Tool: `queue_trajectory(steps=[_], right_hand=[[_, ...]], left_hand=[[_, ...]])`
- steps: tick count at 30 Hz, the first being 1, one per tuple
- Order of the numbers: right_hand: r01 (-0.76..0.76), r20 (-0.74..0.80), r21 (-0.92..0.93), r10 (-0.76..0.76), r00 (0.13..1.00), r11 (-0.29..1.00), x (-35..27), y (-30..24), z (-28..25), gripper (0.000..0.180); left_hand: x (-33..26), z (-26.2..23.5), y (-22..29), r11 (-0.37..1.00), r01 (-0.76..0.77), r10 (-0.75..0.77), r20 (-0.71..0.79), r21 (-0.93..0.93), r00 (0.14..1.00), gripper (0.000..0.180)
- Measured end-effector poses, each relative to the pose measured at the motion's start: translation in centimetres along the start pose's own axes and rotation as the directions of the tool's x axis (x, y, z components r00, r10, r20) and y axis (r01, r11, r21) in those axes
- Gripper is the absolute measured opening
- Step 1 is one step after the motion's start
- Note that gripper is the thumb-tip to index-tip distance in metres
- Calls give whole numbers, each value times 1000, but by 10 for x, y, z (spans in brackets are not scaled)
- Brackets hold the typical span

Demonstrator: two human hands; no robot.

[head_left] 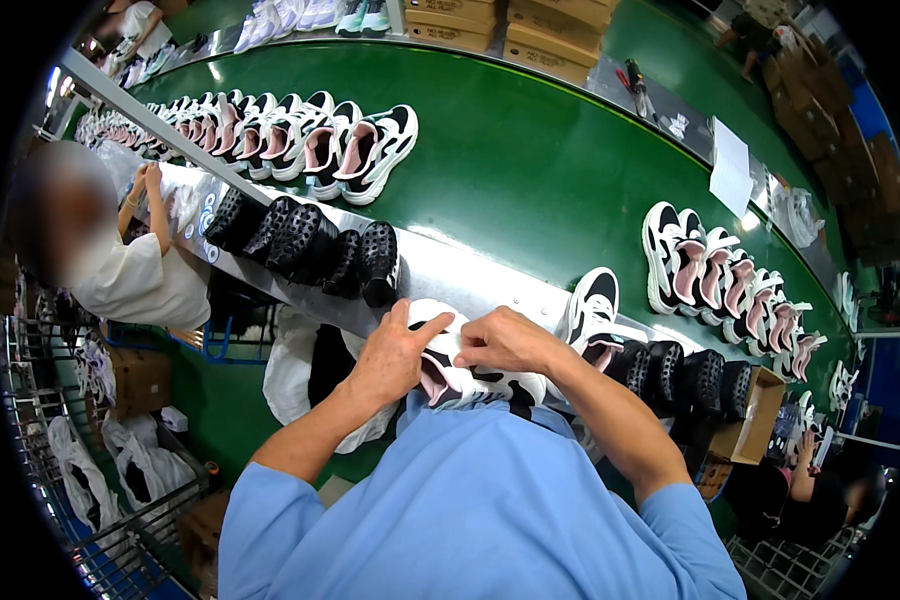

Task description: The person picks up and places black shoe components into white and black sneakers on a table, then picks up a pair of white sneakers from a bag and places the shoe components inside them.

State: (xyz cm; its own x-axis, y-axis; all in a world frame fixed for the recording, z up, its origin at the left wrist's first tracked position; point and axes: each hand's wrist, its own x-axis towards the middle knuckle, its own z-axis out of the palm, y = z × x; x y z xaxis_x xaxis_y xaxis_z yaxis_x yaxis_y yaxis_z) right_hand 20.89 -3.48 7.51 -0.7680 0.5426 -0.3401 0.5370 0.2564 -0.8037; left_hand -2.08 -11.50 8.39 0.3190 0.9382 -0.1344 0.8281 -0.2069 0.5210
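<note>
Head view. The person in the blue shirt [470, 500] stands at the metal counter [470, 275] that runs along the near edge of the green conveyor belt [530, 170]. Both hands are closed on one white, black and pink sneaker [470, 380], which sits close to the chest, just in front of the counter edge. The left hand [395, 355] grips the sneaker's left end, thumb stretched across the top and fingers curled under. The right hand [510, 342] presses down on the upper from the right, fingers bent and pinching at the opening where the pink lining shows.

On the counter to the left lies a row of black perforated clogs [310, 245], touching one another. A second row of black clogs [685, 375] lies to the right, just beside a single upright sneaker [592, 305]. On the belt, one line of matching sneakers [300, 140] stands at upper left and another line [730, 280] at right. A white sheet of paper [732, 165] lies near the far edge of the belt. Cardboard boxes [510, 25] are stacked beyond the belt. Another person in a white top [140, 285] works at the counter on the far left, hands raised to it.
</note>
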Motion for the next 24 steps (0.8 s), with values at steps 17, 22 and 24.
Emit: queue_trajectory(steps=[17, 22, 24], right_hand=[[-213, -679, -289, -43, 733, 933, 24, 32, 72, 24], [-201, -821, -131, 8, 571, 971, -37, 39, 77, 19], [-371, -896, 37, 195, 398, 928, -98, 41, 88, 23]], left_hand=[[45, 82, -20, 471, 754, -582, 481, -457, 656, 54], [35, 67, -10, 818, 561, -542, 152, -131, 826, 48], [27, 53, 2, 952, 301, -296, -71, 60, 952, 38]])
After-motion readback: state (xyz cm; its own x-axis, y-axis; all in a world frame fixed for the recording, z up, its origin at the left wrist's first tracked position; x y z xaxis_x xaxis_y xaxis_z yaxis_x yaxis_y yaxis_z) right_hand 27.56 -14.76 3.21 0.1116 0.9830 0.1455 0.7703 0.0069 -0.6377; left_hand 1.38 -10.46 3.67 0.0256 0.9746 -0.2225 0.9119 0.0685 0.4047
